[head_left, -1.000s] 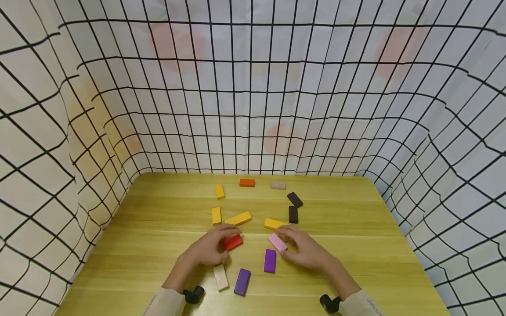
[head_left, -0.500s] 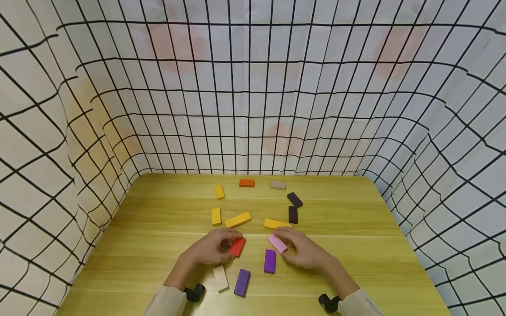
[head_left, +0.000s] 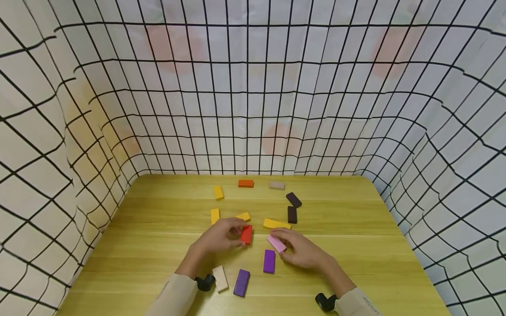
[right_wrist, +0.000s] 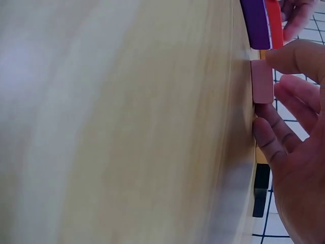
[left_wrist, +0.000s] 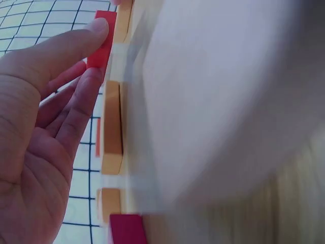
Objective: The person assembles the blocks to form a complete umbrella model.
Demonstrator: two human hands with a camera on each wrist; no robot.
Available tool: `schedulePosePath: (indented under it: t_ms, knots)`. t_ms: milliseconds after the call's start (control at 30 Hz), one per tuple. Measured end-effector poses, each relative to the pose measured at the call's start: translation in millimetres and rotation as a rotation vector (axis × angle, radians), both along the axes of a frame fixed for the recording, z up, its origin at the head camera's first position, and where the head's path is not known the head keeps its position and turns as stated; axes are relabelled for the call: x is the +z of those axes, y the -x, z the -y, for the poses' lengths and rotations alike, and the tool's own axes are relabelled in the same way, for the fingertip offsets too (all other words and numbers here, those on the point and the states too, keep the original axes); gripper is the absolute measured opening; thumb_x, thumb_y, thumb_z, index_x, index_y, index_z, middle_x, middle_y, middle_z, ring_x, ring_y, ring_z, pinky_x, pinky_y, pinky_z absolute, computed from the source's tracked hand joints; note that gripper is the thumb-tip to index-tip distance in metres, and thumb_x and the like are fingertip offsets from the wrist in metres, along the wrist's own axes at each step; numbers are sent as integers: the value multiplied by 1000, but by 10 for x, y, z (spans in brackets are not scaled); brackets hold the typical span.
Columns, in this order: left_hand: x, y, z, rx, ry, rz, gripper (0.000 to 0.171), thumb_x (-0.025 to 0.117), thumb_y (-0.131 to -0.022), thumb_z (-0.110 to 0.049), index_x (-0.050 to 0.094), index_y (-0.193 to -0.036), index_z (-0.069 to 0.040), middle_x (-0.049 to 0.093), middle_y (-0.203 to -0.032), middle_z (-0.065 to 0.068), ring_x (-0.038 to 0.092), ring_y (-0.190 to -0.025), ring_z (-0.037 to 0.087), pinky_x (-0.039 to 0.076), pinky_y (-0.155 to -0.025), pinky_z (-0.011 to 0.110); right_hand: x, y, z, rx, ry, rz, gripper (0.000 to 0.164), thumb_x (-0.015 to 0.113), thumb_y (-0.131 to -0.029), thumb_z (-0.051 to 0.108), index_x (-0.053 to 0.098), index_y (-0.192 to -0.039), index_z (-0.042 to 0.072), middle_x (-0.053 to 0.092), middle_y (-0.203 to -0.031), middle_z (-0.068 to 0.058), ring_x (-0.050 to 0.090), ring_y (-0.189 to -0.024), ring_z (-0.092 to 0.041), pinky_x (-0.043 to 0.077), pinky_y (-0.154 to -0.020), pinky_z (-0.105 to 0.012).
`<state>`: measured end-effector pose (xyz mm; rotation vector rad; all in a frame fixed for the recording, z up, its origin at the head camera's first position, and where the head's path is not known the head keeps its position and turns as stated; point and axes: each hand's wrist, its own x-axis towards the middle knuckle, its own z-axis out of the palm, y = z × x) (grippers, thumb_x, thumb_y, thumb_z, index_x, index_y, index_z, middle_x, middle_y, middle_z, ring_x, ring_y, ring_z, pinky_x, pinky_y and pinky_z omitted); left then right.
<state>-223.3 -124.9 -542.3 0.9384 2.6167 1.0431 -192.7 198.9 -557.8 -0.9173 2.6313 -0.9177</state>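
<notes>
Pinching the red block in the left hand, long axis running roughly near to far, left of the pink block and slightly farther, not touching it; pinching the latter, slanted far left to near right, in the right hand.

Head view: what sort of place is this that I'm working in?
Probably a screened-off workstation, perhaps for practice or recording: a wood-grain tabletop, a black grid with pale sheeting behind it along the back and both sides, and small coloured blocks spread over the tabletop.
</notes>
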Motion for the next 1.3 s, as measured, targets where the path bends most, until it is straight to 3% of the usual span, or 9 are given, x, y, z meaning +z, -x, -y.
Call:
schedulePosePath:
  t_ms: [233, 533, 833, 1067, 1300]
  knots:
    - [-18, 78, -93, 23, -19, -13, 50, 85, -87, -18, 68, -133, -7, 73, -123, 5, 69, -100, 14, 59, -89, 27, 15, 3, 5, 2, 12, 26, 60, 67, -95, 15, 51, -152, 18, 52, -153, 2, 53, -134, -18, 48, -112, -47]
    - [-2, 186, -196, 28, 20, -31, 48, 85, -86, -19, 69, -131, -9, 74, -116, 2, 67, -97, 11, 58, -88, 25, 17, 8, -2, -2, 11, 46, 58, 69, -95, 20, 53, -150, 19, 53, -150, 5, 56, -124, -13, 51, -107, -42]
    - [-10, 306, -279, 31, 6, 13, 48, 86, -86, -18, 70, -130, -6, 74, -115, 4, 66, -95, 11, 59, -86, 27, -25, 30, -2, 4, 27, 56, 58, 71, -95, 22, 53, -150, 19, 54, -148, 5, 58, -112, -7, 53, -98, -32]
    - [-39, 340, -303, 56, -6, 54, 50, 87, -84, -19, 70, -129, -6, 74, -111, 3, 65, -92, 9, 58, -83, 23, -26, 45, 8, -2, 43, 54, 55, 72, -96, 25, 55, -148, 20, 57, -138, 10, 56, -106, -8, 52, -93, -28]
    - [-9, 318, -340, 56, 4, 24, 51, 86, -85, -14, 68, -130, 1, 75, -112, 11, 70, -92, 15, 60, -82, 24, -4, 38, 21, -27, 18, 52, 54, 71, -98, 35, 55, -148, 21, 55, -140, 10, 54, -108, -9, 51, -97, -32]
